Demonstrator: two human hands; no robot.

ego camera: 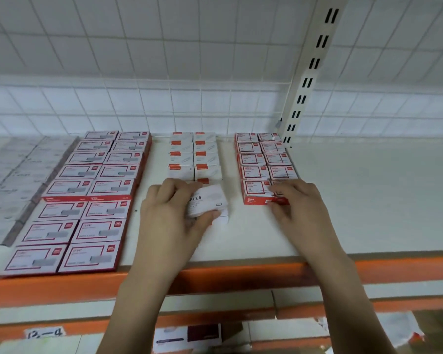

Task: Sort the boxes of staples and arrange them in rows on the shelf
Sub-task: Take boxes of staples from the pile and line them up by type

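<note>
left hand (169,208) grips white staple box (210,201), tilted | right hand (299,203) pinches red box (279,198) at shelf (343,200) | white column: two rows of four

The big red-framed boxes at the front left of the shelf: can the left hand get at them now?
Probably not at once: the left hand grips a white staples box. The path to the big boxes looks free once it lets go.
</note>
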